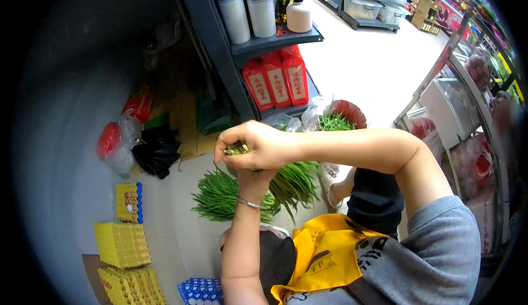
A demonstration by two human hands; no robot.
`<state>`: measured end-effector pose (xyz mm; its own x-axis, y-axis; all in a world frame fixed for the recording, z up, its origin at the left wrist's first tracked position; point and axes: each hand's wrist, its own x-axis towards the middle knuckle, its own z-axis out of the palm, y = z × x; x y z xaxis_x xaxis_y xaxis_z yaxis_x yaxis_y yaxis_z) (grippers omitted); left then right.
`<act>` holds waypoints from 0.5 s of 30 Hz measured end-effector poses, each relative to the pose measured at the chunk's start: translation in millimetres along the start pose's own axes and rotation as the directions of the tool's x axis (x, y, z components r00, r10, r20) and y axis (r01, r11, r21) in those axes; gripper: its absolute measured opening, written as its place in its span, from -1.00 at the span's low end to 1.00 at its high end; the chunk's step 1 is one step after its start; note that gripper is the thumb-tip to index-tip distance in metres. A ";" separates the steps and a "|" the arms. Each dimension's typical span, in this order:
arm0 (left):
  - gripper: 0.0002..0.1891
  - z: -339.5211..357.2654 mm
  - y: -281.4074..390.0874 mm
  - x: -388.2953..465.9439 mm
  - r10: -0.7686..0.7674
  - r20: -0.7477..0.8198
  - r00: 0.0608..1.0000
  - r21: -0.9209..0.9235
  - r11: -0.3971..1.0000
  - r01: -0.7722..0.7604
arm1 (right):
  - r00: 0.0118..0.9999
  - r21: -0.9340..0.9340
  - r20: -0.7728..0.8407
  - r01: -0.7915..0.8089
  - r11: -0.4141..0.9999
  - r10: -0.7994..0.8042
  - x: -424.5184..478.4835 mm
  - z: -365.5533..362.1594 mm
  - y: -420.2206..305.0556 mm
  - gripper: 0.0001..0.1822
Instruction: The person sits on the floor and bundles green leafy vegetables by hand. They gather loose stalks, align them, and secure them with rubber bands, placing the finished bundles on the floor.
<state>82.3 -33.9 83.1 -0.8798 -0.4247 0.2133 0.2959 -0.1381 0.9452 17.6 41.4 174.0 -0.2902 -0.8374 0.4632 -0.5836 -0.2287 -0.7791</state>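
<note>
My right hand (264, 144) is curled shut around a bunch of long green chives, whose pale cut stalk ends (237, 148) poke out between thumb and fingers. Below the fist, green leaves (295, 183) fan down to the right and seem to belong to this bunch. My left hand (251, 177) is directly beneath the right one, mostly covered by it; its fingers are hidden. A bracelet circles that wrist. On the tiled floor under my arms lies a pile of chives (218, 195), partly covered by my left forearm.
A dark metal shelf (272, 47) ahead carries plastic bag rolls (233, 10), a spray bottle (299, 16) and red packages (276, 80). Behind my right forearm is a red basket (350, 113) with greens. Yellow egg trays (121, 245), a blue egg tray (200, 290) and a black bag (156, 150) lie left.
</note>
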 end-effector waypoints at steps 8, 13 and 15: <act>-0.79 -8.9 -5.5 17.6 -0.085 0.127 0.988 -0.302 0.946 0.120 | 0.759 -0.224 -0.624 -0.403 0.887 0.187 5.3 -161.6 118.6 -0.70; -0.76 -9.1 -25.8 27.0 -0.188 0.141 0.972 -0.319 0.921 0.224 | 0.686 -0.609 -0.727 -0.666 0.431 0.034 14.6 -240.6 197.9 -0.81; -0.75 -8.4 -28.0 30.1 -0.210 0.135 0.968 -0.296 0.924 0.241 | 0.689 -0.633 -0.722 -0.696 0.339 0.067 25.9 -242.8 211.5 -0.85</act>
<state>50.7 -50.3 61.0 -0.9642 -0.2619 0.0415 0.1711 -0.4949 0.8520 -297.5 91.9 123.7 -0.7866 -0.2338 0.5714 -0.4756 0.8197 -0.3193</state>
